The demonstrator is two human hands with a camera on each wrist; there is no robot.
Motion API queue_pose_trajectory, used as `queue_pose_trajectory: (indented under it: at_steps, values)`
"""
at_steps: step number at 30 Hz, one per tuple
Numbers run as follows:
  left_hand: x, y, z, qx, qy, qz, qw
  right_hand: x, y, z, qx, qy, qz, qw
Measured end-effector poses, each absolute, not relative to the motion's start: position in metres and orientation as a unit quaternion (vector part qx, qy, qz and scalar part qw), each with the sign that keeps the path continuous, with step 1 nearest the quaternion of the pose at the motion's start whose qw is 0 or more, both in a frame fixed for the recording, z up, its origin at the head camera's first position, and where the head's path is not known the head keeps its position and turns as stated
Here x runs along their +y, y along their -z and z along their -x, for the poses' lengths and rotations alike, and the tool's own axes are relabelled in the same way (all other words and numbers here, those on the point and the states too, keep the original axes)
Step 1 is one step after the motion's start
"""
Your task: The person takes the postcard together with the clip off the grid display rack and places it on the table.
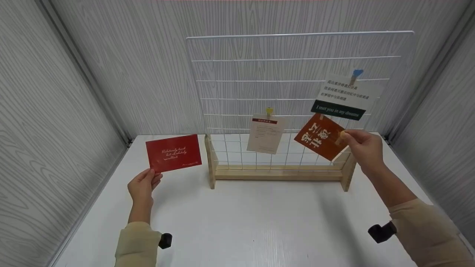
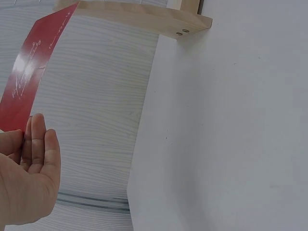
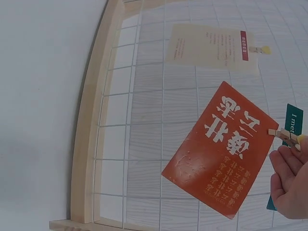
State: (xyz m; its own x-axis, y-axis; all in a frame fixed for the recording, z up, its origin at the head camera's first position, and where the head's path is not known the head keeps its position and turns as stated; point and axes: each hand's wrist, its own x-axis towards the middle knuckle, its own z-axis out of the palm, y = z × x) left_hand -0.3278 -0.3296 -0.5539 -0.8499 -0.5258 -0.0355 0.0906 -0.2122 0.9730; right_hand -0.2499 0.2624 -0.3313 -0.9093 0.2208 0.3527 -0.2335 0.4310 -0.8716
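The person's left hand [image 1: 143, 183] pinches a glossy red rectangular card with white script [image 1: 173, 152] by its lower-left corner, in the air left of a white wire grid [image 1: 237, 99]. The right hand [image 1: 365, 148] pinches a small wooden clothespin with a yellow end [image 3: 284, 134], which bites the edge of an orange rectangular card with white characters [image 1: 321, 137], tilted before the grid. Whether the clothespin also takes a wire cannot be told. 2 risks seem likely: a squeeze could drop the orange card, so shallow is the bite; a swing could knock the white-and-green card [image 1: 341, 97] just above.
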Motion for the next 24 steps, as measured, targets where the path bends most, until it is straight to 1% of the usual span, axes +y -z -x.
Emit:
queue_pose_trajectory:
  at_steps: [4, 7, 15, 24]
  values:
    - [-0.335, 0.57, 0.335, -0.6, 0.746, -0.179, 0.226, 0.266, 0.337, 0.248, -0.812, -0.543, -0.014, 0.212]
    - [-0.336, 0.575, 0.334, -0.601, 0.74, -0.191, 0.232, 0.269, 0.342, 0.247, -0.818, -0.538, -0.011, 0.202]
    - [-0.339, 0.573, 0.323, -0.598, 0.741, -0.22, 0.212, 0.278, 0.354, 0.242, -0.831, -0.528, 0.012, 0.175]
    - [-0.336, 0.571, 0.311, -0.601, 0.729, -0.254, 0.208, 0.292, 0.372, 0.239, -0.834, -0.532, 0.03, 0.142]
